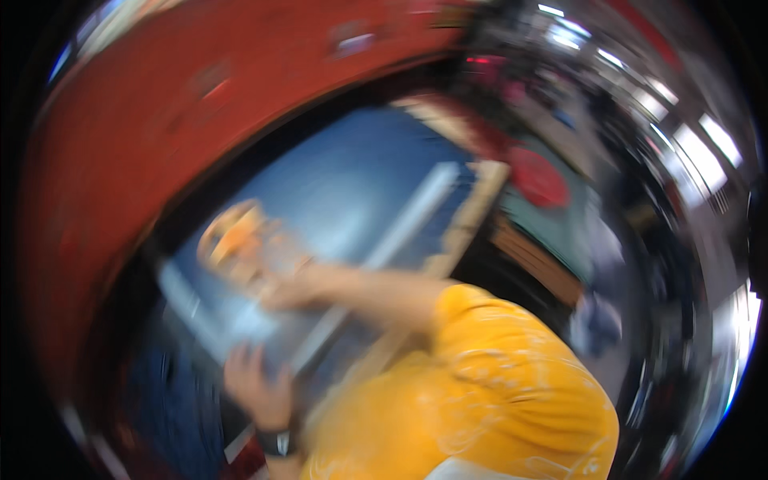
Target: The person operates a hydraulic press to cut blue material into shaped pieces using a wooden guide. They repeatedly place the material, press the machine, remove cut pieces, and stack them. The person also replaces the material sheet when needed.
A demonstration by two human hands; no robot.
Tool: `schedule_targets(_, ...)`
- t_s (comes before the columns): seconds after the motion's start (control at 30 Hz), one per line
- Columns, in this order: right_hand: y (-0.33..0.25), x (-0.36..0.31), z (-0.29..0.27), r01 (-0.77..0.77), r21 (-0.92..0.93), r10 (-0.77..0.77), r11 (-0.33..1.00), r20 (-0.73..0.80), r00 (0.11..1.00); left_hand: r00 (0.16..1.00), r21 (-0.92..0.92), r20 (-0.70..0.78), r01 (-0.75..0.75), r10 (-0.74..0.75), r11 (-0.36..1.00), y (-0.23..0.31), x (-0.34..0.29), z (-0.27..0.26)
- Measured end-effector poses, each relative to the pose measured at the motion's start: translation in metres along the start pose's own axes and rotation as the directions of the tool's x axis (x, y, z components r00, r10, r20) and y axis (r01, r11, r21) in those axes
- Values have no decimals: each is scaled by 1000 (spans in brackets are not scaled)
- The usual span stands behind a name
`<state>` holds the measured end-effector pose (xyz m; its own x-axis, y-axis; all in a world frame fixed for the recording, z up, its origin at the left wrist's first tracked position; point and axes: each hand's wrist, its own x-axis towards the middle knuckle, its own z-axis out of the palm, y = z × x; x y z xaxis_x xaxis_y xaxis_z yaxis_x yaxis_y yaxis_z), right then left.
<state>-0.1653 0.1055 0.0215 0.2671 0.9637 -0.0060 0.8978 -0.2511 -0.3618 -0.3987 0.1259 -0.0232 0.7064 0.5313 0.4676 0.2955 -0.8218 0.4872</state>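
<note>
Motion blur smears most of the view. My right hand [280,282] reaches leftward from a yellow sleeve [512,344] and appears closed round a blurred orange object [236,236], whose kind I cannot make out. Under it lies a blue panel [336,172] with a shiny surface. A pale straight bar [416,210] crosses the panel's right side, and another pale bar [188,300] runs along its left. My left hand [258,388], with a dark wristwatch, rests its spread fingers at the near edge of the panel, between the bars.
A large red structure [160,128] curves along the left and top. A wooden strip [478,212] borders the panel's right side. Farther right are a green surface [544,220], a round red item [540,176], brown boards [536,260] and a blurred workshop with bright lights.
</note>
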Motion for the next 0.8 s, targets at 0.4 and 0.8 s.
schedule_targets(0.4,1,1,0,120,-8,-120,993,-167,979,985,-45,-104,131,-135,990,6,7,8)
schedule_targets(0.8,-45,18,25,191,-50,-197,980,-188,962,973,-116,-130,178,-192,977,3,4,6)
